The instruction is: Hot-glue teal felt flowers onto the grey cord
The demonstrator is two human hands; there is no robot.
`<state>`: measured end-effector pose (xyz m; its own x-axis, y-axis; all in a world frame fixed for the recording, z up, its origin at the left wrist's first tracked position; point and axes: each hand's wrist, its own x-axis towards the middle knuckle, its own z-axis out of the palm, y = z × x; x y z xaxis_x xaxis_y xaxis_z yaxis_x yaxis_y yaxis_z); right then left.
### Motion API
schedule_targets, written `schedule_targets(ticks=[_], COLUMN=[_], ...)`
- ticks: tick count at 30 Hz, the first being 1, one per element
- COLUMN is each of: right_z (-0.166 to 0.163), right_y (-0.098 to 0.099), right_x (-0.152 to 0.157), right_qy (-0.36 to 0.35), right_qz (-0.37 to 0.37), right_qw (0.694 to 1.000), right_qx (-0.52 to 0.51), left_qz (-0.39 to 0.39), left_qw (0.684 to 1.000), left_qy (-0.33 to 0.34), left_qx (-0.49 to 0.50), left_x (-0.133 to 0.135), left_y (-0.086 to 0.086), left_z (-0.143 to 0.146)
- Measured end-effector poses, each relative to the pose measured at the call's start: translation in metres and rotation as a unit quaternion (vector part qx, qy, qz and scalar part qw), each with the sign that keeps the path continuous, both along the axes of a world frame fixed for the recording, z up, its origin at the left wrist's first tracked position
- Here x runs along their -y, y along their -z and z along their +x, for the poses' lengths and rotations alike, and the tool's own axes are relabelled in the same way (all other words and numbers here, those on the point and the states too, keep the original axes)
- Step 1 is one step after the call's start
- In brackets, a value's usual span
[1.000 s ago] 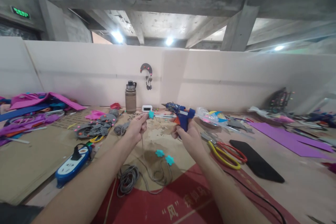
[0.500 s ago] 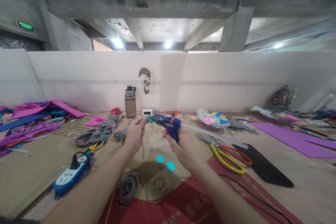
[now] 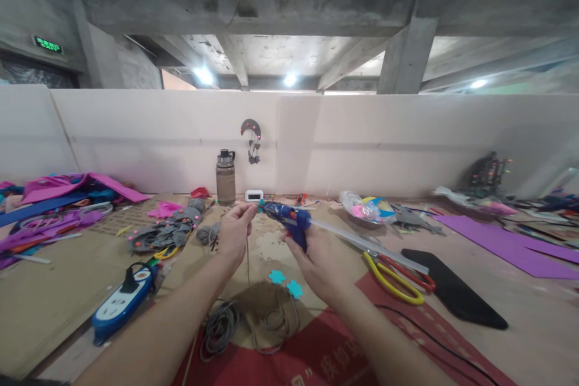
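Blue glue gun [image 3: 289, 220] up in air over middle of table [image 3: 67, 289]. We grip it in right hand [image 3: 319, 259], fingers shut tight round handle. Gun tip touches tiny teal bit [image 3: 261, 205]. We pinch teal bit and thin grey string [image 3: 248, 277] in left hand [image 3: 235, 232]. Two teal flowers [image 3: 277, 277] lie on table below. Yellow scissors [image 3: 398, 280] near on right. Bottle [image 3: 225, 177] far back by wall.

Right hand [image 3: 316, 256] swung glue gun [image 3: 289, 218] leftward; nozzle now at teal star [image 3: 261, 203] in left hand [image 3: 234, 232].
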<state>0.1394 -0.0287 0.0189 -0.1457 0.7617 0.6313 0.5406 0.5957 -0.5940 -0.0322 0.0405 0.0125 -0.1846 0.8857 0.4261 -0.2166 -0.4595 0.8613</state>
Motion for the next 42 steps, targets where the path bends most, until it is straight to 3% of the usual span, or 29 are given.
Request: schedule_targets(ticks=[10,42], right_z=[-0.0019,-0.0002], right_y=[0.0001,0.0044], right_x=[0.0015,-0.0007], right_qy=[0.012,0.028], right_qz=[0.025,0.026], right_qw=[1.0,0.999], right_qx=[0.012,0.006], left_qz=[0.016,-0.002], left_qw=[0.999,1.0], left_qy=[-0.035,-0.025], left_qx=[-0.023,-0.003], left_x=[0.0019,0.0], left_y=[-0.0002,0.0015], left_z=[0.0007,0.0025])
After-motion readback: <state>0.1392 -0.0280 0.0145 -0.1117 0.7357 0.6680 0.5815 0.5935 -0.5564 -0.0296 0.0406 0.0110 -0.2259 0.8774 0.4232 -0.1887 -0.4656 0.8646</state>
